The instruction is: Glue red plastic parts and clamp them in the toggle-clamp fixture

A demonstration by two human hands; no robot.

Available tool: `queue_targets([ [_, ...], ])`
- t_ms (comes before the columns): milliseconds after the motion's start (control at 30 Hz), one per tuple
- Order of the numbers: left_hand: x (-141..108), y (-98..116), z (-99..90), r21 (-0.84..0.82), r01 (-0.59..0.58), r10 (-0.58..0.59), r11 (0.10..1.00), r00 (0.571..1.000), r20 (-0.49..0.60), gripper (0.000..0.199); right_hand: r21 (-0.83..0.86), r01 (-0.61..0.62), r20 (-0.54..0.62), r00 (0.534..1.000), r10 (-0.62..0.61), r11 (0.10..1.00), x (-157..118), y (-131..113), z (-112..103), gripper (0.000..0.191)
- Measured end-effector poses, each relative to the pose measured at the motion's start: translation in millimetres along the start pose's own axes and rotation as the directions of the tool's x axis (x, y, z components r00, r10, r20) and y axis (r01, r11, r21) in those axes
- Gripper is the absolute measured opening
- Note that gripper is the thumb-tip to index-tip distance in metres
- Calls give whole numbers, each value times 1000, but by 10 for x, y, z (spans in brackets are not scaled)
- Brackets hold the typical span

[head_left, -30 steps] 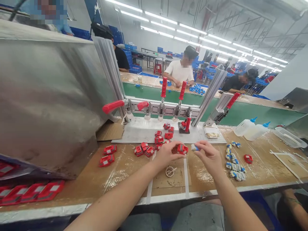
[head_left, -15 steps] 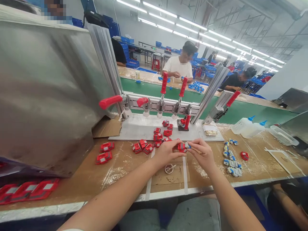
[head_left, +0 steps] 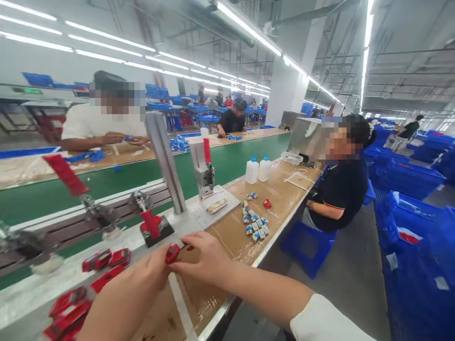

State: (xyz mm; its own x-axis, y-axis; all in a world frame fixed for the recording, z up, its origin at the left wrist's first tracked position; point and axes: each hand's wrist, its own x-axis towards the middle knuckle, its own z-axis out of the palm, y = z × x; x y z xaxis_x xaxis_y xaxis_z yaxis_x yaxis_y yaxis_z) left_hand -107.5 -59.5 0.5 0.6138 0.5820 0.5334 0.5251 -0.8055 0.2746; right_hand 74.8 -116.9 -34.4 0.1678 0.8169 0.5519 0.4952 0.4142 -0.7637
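My left hand [head_left: 138,279] pinches a small red plastic housing [head_left: 172,254] over the near bench edge. On its right side, the fingers of my right hand [head_left: 209,258] close around a small light-grey block [head_left: 180,244] against the housing; whether it is seated inside cannot be made out. Several more red housings [head_left: 69,300] lie to the left, partly behind my left hand. A toggle clamp with a red handle [head_left: 152,223] stands on a black base just beyond my hands. To the right are several blue-and-white blocks [head_left: 262,234] and one lone red housing [head_left: 267,203].
Two white bottles [head_left: 252,170] with blue caps stand farther along the bench. A metal upright [head_left: 165,163] and more toggle clamps [head_left: 95,213] rise at left. A seated person [head_left: 341,189] is at the bench's right side; blue crates [head_left: 408,227] are stacked beyond. Others work across the green belt [head_left: 231,154].
My view has swung to the right, bringing the seated person and crates into sight. Both hands still hold the red housing and the small block together.
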Motion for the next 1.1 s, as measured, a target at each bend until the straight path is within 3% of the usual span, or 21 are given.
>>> queue_targets([
  [67,208,173,-6,104,-108,103,989,993,61,53,155,-108,-110,986,126,982,38,-25,-75,61],
  [133,412,309,34,159,-143,128,977,987,102,53,356,-199,-121,959,256,913,130,13,-163,60],
  [233,670,410,151,131,-7,-5,991,996,90,42,624,-302,-50,905,422,721,291,167,-295,61],
  [300,787,433,239,21,118,-120,993,985,124,40,722,-323,-24,872,490,611,363,307,-365,63],
  [400,893,428,365,-134,227,-196,965,958,210,43,747,-372,33,849,528,551,393,541,-430,70],
  [500,970,376,482,-162,256,-215,953,948,233,46,630,-484,98,825,556,607,381,735,-503,83],
  [600,1037,311,579,-178,278,-225,944,937,267,46,377,-508,61,848,527,774,447,745,-660,75],
  [700,1105,242,676,-161,338,-285,927,916,282,41,164,-359,-108,919,378,919,772,602,-891,46],
  [767,1181,159,771,-138,390,-338,911,894,294,37,73,-187,-203,959,199,980,1162,510,-1012,37],
  [867,1333,26,951,-149,447,-399,882,877,267,36,-18,-43,-177,984,39,999,1816,377,-1067,46],
  [967,1496,-20,1141,-173,440,-395,881,886,242,38,-48,-29,-193,981,19,998,2321,239,-1055,59],
  [1100,1699,-11,1334,-177,426,-381,887,892,242,37,-100,-82,-156,986,66,992,2583,152,-1091,33],
])
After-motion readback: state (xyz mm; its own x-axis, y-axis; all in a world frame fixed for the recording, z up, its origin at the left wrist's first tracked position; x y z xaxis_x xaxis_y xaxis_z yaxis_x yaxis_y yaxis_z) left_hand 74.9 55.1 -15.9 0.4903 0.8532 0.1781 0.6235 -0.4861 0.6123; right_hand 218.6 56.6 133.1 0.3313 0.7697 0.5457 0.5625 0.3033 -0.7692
